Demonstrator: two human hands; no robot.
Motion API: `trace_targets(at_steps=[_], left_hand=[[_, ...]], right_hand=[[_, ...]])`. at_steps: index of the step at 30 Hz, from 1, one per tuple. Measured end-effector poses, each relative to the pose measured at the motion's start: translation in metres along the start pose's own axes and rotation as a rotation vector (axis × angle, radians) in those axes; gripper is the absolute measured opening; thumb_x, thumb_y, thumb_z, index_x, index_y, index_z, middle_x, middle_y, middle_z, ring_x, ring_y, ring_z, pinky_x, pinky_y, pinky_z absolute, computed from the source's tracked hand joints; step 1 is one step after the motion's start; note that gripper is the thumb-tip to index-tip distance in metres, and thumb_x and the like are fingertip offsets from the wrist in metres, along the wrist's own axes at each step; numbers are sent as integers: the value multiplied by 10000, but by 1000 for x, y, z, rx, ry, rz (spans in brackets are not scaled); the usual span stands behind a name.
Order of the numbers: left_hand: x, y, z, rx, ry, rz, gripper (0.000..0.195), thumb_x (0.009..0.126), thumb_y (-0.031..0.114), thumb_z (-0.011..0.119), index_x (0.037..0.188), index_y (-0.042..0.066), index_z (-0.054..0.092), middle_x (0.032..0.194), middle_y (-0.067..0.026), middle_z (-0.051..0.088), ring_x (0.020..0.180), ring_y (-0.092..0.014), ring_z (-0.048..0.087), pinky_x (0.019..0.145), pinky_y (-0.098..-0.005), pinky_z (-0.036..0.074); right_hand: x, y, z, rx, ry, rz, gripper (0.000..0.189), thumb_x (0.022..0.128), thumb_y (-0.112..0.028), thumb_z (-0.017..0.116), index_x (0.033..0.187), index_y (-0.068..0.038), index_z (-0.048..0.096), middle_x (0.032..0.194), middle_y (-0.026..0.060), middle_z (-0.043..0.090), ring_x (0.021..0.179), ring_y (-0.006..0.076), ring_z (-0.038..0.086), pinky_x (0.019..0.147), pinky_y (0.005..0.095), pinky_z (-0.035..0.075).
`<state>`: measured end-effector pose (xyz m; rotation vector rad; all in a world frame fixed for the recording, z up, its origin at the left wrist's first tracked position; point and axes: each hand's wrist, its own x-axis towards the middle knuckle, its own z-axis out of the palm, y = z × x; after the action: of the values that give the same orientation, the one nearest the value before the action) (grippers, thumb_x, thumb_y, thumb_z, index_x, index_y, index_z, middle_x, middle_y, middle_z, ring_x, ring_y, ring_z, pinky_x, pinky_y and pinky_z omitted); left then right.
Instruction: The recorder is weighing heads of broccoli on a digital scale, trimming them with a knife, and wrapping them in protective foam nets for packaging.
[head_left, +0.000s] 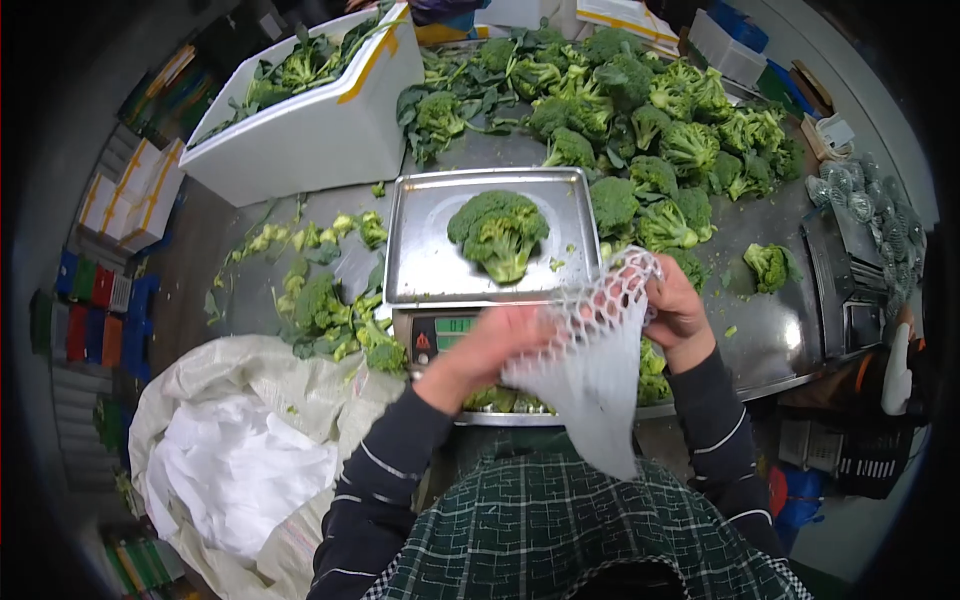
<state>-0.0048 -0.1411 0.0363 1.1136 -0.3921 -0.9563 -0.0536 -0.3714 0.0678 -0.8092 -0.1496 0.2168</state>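
A white foam net sleeve (592, 360) hangs between my hands, its mesh spread at the top and its lower end dangling over my checked apron. My right hand (675, 307) grips the upper edge of the sleeve. Blurred by motion, my left hand (499, 341) is at the sleeve's left side; its fingers are partly hidden by the mesh, so its hold is unclear. Just beyond them, a broccoli head (501, 232) lies on the metal tray (420, 277) of a digital scale (424, 334), whose display is partly covered by my left hand.
Piled broccoli heads (690, 146) cover the table's back right. A white foam box (315, 142) with broccoli stands back left. Broccoli and trimmings (322, 304) lie left of the scale. A woven sack (247, 352) holds white foam sleeves (232, 465). Netted items (862, 195) are at right.
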Motion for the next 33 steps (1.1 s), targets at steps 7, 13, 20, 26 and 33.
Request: trace_targets(at_steps=[7, 13, 20, 26, 33], left_hand=[[-24, -24, -21, -489, 90, 247, 318, 802, 63, 621, 1081, -79, 568, 992, -113, 653, 811, -155, 640, 755, -288, 519], [39, -7, -94, 52, 905, 506, 248, 771, -34, 611, 1019, -27, 616, 926, -83, 646, 789, -121, 597, 741, -251, 479], [90, -47, -150, -124, 907, 371, 288, 893, 213, 524, 939, -56, 616, 877, -82, 643, 780, -148, 602, 699, -283, 470], [83, -18, -126, -371, 660, 434, 238, 844, 159, 535, 947, -41, 612, 890, -95, 658, 761, -178, 634, 737, -292, 509], [40, 81, -88, 892, 53, 777, 209, 655, 99, 727, 839, 36, 648, 780, -54, 620, 633, -152, 583, 591, -278, 474]], right_hand=[[-8, 33, -18, -180, 350, 120, 424, 691, 19, 668, 1091, 38, 530, 916, 78, 622, 837, 154, 617, 768, 258, 489], [105, 65, -50, -1120, 793, -414, 220, 821, -151, 599, 936, 32, 558, 738, 173, 597, 710, 248, 587, 686, 313, 454], [156, 96, -89, -284, 643, 108, 446, 890, -398, 523, 929, 36, 616, 855, 158, 661, 822, 252, 650, 651, 371, 483], [149, 68, -78, 311, 335, 104, 209, 836, -184, 574, 904, 7, 622, 880, 108, 666, 750, 176, 652, 732, 320, 541], [117, -44, -10, -1042, -194, -48, 116, 677, -87, 637, 735, 10, 615, 641, 63, 605, 621, 134, 597, 686, 273, 471]])
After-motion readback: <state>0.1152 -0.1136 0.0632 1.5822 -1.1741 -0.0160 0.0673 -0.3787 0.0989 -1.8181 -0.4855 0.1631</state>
